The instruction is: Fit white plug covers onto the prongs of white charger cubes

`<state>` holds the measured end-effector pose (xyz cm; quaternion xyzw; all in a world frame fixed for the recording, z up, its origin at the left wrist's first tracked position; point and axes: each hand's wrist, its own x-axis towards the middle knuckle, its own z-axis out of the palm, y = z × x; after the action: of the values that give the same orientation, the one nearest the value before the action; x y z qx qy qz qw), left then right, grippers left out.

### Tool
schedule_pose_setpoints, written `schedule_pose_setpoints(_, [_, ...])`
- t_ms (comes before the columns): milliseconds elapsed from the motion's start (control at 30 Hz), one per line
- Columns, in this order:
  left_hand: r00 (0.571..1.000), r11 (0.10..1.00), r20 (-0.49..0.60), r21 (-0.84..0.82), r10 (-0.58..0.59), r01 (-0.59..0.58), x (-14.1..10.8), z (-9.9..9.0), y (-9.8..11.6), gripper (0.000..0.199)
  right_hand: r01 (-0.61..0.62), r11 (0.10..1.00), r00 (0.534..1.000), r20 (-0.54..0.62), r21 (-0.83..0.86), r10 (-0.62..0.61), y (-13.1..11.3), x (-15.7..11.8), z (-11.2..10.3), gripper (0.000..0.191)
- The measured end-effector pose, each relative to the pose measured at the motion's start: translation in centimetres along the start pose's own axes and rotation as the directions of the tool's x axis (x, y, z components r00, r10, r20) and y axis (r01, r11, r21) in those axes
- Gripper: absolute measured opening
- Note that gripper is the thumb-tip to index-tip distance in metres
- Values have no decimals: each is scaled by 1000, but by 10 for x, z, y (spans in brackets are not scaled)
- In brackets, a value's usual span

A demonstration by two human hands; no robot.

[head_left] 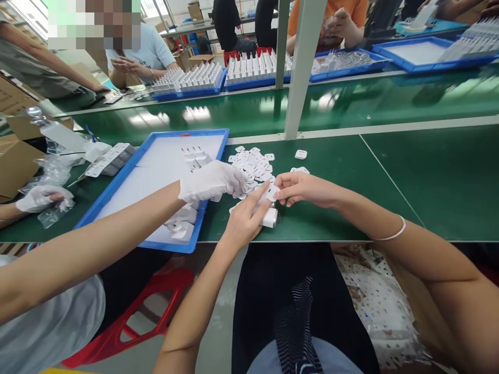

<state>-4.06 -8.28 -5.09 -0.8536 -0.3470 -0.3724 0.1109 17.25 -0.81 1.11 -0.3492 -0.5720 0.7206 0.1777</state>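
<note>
My left hand [245,215] lies over a white plastic adapter [270,218] near the table's front edge, fingers around it and index finger pointing forward. Between the fingertips of my right hand [303,188] is a small white cover plate [272,192], held just above the adapter. A loose pile of similar white plates [253,163] lies beyond both hands. One plate [301,154] sits apart to the right, and another [300,170] is partly hidden behind my right hand. From the left, a co-worker's white-gloved hand [212,182] reaches to the pile's edge.
A blue-rimmed tray [224,143] with white parts stands left of the pile. A metal post [302,67] rises at the table's back rail. Farther off, blue trays [187,93] hold rows of white parts, with people seated behind. A co-worker's other gloved hand [47,199] is at far left.
</note>
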Motion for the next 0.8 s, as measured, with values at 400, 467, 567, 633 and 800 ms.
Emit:
schedule_pose_setpoints(400, [779, 563, 102, -635, -619, 530, 13, -8, 20, 42, 204, 979, 952, -234, -3, -199, 1, 0, -8, 5])
schedule_pose_setpoints(467, [726, 450, 155, -693, -670, 563, 15, -10, 27, 41, 191, 981, 958, -221, 19, -182, 0, -1, -7, 8])
schedule_pose_setpoints(567, [709, 390, 188, -726, -680, 567, 14, -9, 31, 41, 123, 992, 983, -135, 4, -121, 0, -3, -4, 10])
schedule_pose_setpoints(633, [713, 389, 182, -734, -677, 557, 13, -8, 31, 42, 120, 991, 990, -70, -59, -124, 1, -3, -3, 9])
schedule_pose_setpoints(800, [713, 411, 140, -734, -687, 540, 8, -7, 30, 43, 221, 960, 970, -64, -171, -235, 0, -6, -4, 16])
